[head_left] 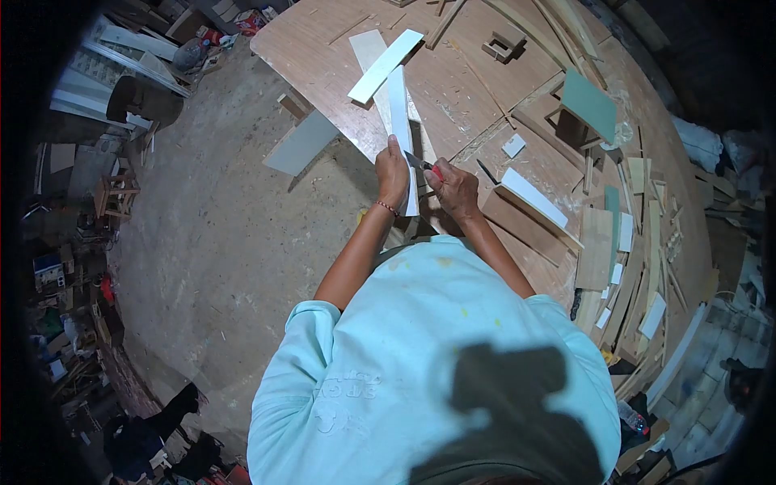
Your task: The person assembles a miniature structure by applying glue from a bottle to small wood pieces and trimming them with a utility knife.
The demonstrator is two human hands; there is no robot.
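My left hand (392,174) is closed around a long narrow white strip of board (398,105), thumb along its face. The strip runs from the worktable's edge toward my body. In my right hand (454,191) is a knife with a red handle (437,172). Its blade (415,161) points left and lies against or very near the strip's right edge, just beside my left hand; contact is hard to tell. Beyond my hands, a second white strip (385,66) crosses over the far end. A pale wooden board (368,50) lies beneath them.
The worktable (323,44) carries a white-faced wooden piece (533,198), a green-topped block (589,105), a small square frame (503,46) and a white offcut (513,145). Wood strips (638,267) pile up at right. A grey panel (302,144) juts out below the table's left edge.
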